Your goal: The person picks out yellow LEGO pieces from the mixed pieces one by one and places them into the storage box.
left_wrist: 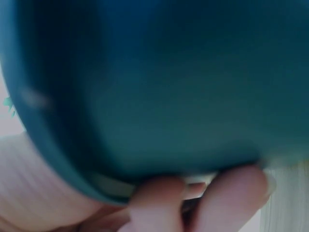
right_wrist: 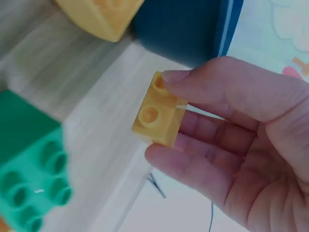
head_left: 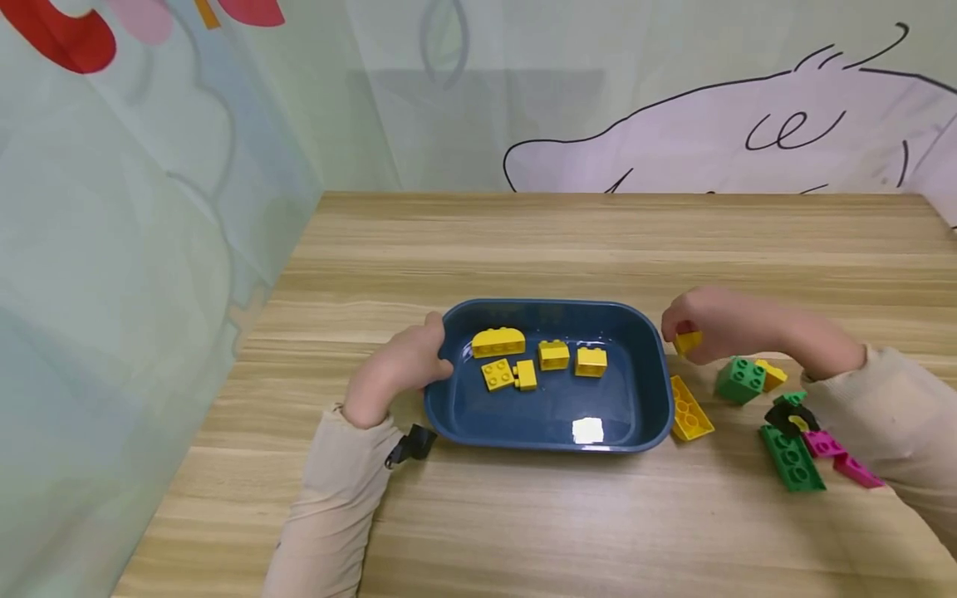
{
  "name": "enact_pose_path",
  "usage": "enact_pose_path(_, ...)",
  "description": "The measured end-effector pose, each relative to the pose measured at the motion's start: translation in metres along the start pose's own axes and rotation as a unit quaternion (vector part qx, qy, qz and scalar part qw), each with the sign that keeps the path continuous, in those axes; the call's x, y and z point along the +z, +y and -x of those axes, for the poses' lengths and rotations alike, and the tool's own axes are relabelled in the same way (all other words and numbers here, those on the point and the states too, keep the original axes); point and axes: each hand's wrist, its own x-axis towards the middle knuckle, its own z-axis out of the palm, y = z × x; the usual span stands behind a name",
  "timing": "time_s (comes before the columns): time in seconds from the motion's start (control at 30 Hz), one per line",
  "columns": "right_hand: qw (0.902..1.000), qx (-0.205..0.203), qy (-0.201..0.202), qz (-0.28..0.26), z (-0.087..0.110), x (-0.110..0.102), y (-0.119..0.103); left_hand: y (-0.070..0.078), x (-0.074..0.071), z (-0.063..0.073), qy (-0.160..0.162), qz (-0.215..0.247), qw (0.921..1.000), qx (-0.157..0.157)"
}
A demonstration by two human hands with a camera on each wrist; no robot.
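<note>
Right hand (head_left: 719, 322) pinches small yellow studded plastic brick (right_wrist: 157, 112), likely light, stiff: grasp opposite sides; left hand (head_left: 402, 363) grips glossy dark-blue rounded-rectangular tray (head_left: 516, 446)

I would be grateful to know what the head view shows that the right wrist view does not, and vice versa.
Only the head view shows the left hand gripping the blue tray, the five yellow bricks inside it, and the pink bricks.
Only the right wrist view shows two studs on the held yellow brick.
Both show the right hand pinching that brick, part of the tray, and a green brick.
</note>
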Motion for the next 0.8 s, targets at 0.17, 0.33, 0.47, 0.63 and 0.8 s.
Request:
enact_pose_path(0.17, 0.9997, 0.004, -0.008, 0.025, -0.01, -0.01, -0.01, 0.0, 0.0, 0.0, -0.001, -0.001, 1.0, -0.001)
enact_pose_path(0.33, 0.9985, 0.012, -0.012, 0.053, -0.016, -0.017, -0.017, 0.0, -0.001, 0.0, -0.004, -0.002, 1.0, -0.002)
enact_pose_path(0.47, 0.9972, 0.008, -0.013, 0.073, -0.019, -0.023, -0.02, 0.0, -0.001, 0.0, -0.003, -0.004, 1.0, 0.001)
enact_pose_path(0.63, 0.9945, -0.011, -0.016, 0.103, -0.029, -0.032, -0.031, 0.0, -0.001, 0.0, -0.002, -0.001, 1.0, 0.001)
enact_pose_path(0.8, 0.9922, -0.018, -0.026, 0.121, -0.04, -0.039, -0.05, 0.0, 0.0, -0.001, -0.005, 0.0, 1.0, -0.004)
